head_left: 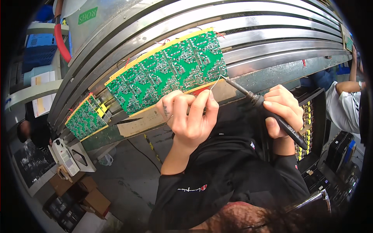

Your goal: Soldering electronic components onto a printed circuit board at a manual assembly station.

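A large green circuit board panel (167, 70) with yellow edge strips lies on the bench in front of me. My left hand (189, 118) is closed, its thumb and fingertips pinching a thin solder wire (215, 84) at the panel's near right corner. My right hand (283, 106) wraps round the black handle of a soldering iron (253, 97). The iron's tip points left, close to the end of the wire at the board's edge; whether they touch I cannot tell. A second, smaller-looking green panel (86, 118) lies farther left.
Long metal rails (268, 33) run behind the panels. Cardboard (142, 123) lies along the near bench edge, with a dark pointed tool (129, 120) on it. At right stands a black crate (321, 116) of boards; another person (344, 103) is beyond. A white device (65, 157) is at left.
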`<state>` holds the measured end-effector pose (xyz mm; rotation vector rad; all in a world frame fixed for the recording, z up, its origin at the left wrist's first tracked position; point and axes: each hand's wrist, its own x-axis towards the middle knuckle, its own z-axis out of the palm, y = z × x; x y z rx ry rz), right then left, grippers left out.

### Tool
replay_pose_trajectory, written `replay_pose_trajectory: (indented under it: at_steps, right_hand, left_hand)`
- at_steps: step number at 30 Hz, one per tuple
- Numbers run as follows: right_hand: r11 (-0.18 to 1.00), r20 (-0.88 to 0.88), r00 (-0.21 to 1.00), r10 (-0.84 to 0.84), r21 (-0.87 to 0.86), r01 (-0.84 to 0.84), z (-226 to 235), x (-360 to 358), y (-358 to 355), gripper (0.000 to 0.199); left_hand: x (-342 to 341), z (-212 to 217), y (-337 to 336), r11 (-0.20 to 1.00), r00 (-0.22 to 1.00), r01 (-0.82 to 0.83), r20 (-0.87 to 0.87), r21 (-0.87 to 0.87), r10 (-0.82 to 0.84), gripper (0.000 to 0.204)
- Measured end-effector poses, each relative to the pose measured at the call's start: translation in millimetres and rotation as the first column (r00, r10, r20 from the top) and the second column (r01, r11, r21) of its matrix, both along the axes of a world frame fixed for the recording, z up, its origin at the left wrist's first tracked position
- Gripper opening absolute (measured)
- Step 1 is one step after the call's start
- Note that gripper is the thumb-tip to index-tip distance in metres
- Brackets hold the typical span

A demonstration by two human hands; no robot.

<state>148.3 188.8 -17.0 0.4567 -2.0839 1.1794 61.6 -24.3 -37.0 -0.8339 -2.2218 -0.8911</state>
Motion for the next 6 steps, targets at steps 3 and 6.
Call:
replay_pose_trajectory:
  at_steps: [3, 6]
  right_hand:
    - [1.000, -0.005, 1.000, 0.011, -0.007, -0.011, -2.0, -1.1, -1.8, 0.023]
    - [0.998, -0.023, 1.000, 0.008, -0.065, -0.010, -3.4, -1.9, -5.9, 0.026]
  left_hand:
    - [0.1, -0.4, -3.4, 1.000, 1.000, -0.001, 0.000, 0.011, 0.001, 0.021]
    - [0.6, 2.4, -13.1, 0.999, 0.999, -0.050, 0.001, -0.011, 0.050, 0.019]
